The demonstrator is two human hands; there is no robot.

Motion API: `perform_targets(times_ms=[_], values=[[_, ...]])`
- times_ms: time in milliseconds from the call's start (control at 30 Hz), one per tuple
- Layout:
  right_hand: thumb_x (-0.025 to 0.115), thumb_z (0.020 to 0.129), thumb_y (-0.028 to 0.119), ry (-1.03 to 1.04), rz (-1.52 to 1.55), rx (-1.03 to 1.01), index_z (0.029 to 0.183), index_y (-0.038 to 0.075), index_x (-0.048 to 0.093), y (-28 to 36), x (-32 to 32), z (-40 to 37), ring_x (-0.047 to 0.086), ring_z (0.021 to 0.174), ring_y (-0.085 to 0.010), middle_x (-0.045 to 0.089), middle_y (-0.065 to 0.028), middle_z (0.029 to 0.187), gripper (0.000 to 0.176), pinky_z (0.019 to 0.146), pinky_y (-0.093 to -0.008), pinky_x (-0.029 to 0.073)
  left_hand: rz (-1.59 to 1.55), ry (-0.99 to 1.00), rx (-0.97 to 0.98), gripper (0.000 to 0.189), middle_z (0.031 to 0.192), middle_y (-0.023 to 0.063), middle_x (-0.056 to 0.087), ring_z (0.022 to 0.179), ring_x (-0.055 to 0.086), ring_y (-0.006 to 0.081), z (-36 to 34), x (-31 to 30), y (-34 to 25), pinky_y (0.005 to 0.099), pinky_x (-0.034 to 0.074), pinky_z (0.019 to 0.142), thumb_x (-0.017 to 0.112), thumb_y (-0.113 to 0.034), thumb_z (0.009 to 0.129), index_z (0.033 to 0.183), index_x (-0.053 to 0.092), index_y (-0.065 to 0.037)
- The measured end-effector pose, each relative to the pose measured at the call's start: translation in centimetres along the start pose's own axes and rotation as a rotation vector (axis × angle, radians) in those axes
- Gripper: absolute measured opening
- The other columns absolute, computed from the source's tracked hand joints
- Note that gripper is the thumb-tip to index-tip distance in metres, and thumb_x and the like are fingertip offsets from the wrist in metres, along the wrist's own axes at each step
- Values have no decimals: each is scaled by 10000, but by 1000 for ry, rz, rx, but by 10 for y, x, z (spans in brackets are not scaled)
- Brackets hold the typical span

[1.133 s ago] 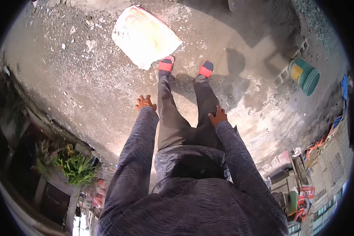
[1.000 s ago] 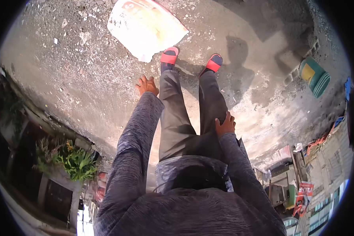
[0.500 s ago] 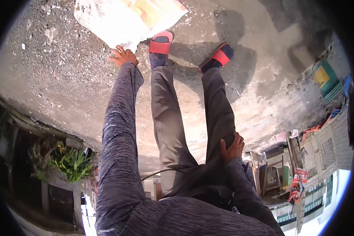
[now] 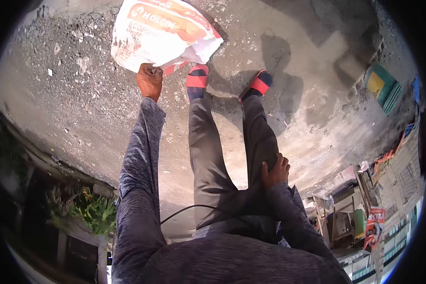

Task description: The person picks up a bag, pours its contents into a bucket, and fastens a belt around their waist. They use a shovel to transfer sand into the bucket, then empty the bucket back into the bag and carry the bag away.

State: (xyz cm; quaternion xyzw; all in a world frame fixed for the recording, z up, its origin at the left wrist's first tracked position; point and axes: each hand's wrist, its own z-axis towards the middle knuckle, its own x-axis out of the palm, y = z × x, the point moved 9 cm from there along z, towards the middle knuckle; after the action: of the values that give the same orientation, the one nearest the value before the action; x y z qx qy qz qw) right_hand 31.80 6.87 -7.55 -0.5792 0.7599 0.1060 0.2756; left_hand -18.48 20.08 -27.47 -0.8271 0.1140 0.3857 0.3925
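My left hand [image 4: 149,84] is closed on the near edge of a white and orange cement bag [image 4: 151,35] marked HOLCIM. The bag looks flattened and crumpled, with a curled edge beside my left foot. Its far end runs out of view at the top. My right hand [image 4: 276,171] rests on my right leg near the knee, fingers laid over the dark grey trousers [image 4: 260,142] and nothing held.
Red slide sandals [image 4: 197,80] are on my feet. Gravel and scraps [image 4: 75,52] cover the ground at left. A green and yellow container [image 4: 383,89] lies at right. Potted plants [image 4: 97,213] stand at lower left, stacked boards [image 4: 343,215] at lower right.
My left hand has gone from spread fingers by the bag's corner to a closed grip on its edge. The bag has shifted and its printing now shows. My right hand stays on the leg.
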Motion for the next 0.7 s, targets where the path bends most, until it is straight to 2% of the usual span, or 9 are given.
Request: perform_targets(times_ms=[133,233,267,333,467,500,567,633,700], values=[[656,813,362,30,93,90,1324,45,360,-2,1,-3,424,1178,-417,431,-223,1277,670,971,-517,397,-203,30,71,387,799,123,625,670,613,174,-36,-52,-98,295,507,630,681,-6,763,1080,461,26],[673,807,423,-179,193,-138,1282,39,419,25,-24,1,432,1180,-404,454,-228,1276,661,987,-490,389,-125,93,129,477,791,105,631,662,596,138,-70,-84,-164,278,488,612,696,-1,750,1162,459,48],[680,805,437,-271,282,-249,1273,33,427,51,-50,-2,465,1166,-383,468,-230,1270,669,980,-458,410,-171,135,102,450,790,96,637,662,588,124,-83,-88,-184,272,478,603,698,2,746,1140,487,53],[676,816,448,-189,762,-449,1251,5,432,90,-74,8,546,1099,-335,508,-238,1232,667,945,-389,451,-232,253,52,352,784,76,644,660,571,99,-113,-79,-203,259,457,584,704,6,738,1050,548,52],[660,831,415,-108,921,-408,1331,-58,361,148,-164,-7,576,1086,-329,526,-265,1218,750,931,-390,466,-342,410,78,155,808,33,647,697,560,79,-191,-49,-251,247,452,631,655,-11,799,946,613,5],[660,831,415,-138,947,-406,1331,-58,361,148,-181,-5,576,1086,-329,526,-265,1218,750,931,-390,466,-255,429,129,138,816,26,643,696,556,75,-207,-43,-276,238,448,637,648,-5,804,936,607,-4],[647,837,375,-160,753,-333,1364,-68,327,132,-200,3,567,1110,-371,495,-273,1277,759,931,-407,470,-577,560,-22,139,841,8,628,712,543,62,-255,-27,-324,221,439,643,620,31,809,937,593,-14],[617,851,315,-200,851,-277,1322,-56,397,93,-205,14,582,1090,-381,540,-275,1225,639,927,-421,471,-595,569,-45,127,872,-1,619,736,542,55,-285,-3,-350,213,439,655,602,23,833,952,583,-19],[584,866,271,-56,963,-307,1264,-40,472,48,-208,20,607,1052,-365,602,-272,1114,518,929,-415,467,-714,534,-219,53,807,-21,610,669,535,48,-314,14,-376,217,430,562,625,-41,852,889,593,-19]])
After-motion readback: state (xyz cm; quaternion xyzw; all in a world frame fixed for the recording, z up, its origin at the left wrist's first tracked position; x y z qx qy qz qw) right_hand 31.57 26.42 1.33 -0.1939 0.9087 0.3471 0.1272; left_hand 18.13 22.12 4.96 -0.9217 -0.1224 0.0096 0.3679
